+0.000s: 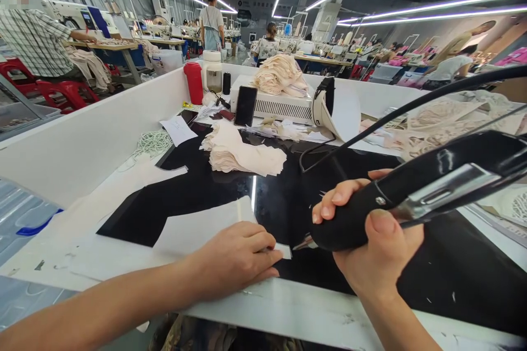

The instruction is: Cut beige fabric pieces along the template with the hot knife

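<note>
Black handheld tool (411,186) held aslant in the right hand (376,249), its pointed metal tip (304,243) directed toward the left fingers and set close to the end of a white fabric piece (197,227). The tool's body is smooth and rounded, with a long, shiny metal lever let into the side above the right thumb.

Right hand: fingers wrapped around the thick front of the tool, no gap left; thumb laid along the near side, forearm rising from the lower edge. Left hand (234,255): palm down, forearm slanted in from the lower left, fingers bent and drawn close together over the fabric's narrow end, which juts out just past the fingertips. Whether it is pinched or only pressed cannot be told.

The fabric is thin, matt and pale, spread flat to the left of and beyond the left fingers. Beneath it lies a glossy black board (288,203), by which a ceiling light is mirrored.

Beyond the left fingers, a stack of cream cloth (247,156) is seen, many-layered, its edges wavy. Farther out stand a dark phone (246,106), leaned upright, and a vented white box (284,111) topped by a crumpled cloth heap (282,74). Far left of the fingers, pale green cord (152,143) is tangled beside a creased white paper (178,130).
</note>
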Motion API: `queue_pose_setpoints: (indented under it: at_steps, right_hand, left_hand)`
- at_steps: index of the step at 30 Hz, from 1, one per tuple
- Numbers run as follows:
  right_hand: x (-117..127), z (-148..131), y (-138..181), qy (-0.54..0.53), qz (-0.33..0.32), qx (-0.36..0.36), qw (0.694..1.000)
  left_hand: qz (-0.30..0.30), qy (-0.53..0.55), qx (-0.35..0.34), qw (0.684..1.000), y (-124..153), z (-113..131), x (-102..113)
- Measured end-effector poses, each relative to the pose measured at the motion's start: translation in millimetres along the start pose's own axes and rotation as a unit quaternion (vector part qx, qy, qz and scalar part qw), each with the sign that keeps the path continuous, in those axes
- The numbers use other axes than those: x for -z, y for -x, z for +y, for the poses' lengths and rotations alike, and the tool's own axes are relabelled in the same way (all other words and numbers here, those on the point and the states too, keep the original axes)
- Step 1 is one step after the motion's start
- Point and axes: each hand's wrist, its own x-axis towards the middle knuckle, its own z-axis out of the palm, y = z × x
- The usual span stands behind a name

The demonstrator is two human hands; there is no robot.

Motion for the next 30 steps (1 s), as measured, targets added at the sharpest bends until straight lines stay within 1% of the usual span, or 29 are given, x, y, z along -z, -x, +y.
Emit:
queue_pose_setpoints:
  at_steps: [6, 16, 19, 23, 30]
  right_hand:
    - [0.6, 0.4, 1.0, -0.005, 0.004, 0.001, 1.0]
    - [-0.7, 2.4, -0.2, -0.017, -0.008, 0.001, 1.0]
    - [-0.8, 2.3, 0.8, -0.019, -0.014, 0.0, 1.0]
    - [-0.8, 3.3, 1.5, -0.015, -0.021, 0.0, 1.0]
    - [-2.3, -1.3, 1.6, -0.008, -0.013, -0.009, 1.0]
  left_hand:
    - [0.006, 0.001, -0.001, 1.0, 0.5, 1.1, -0.6]
    - [0.017, 0.002, -0.014, 1.0, -1.0, 1.5, -0.8]
    - [0.017, -0.002, -0.01, 1.0, -1.3, 1.7, -0.4]
    - [0.016, -0.008, -0.022, 1.0, -2.3, 1.5, -0.1]
    - [0.013, 0.0, -0.014, 1.0, -1.2, 0.9, -1.0]
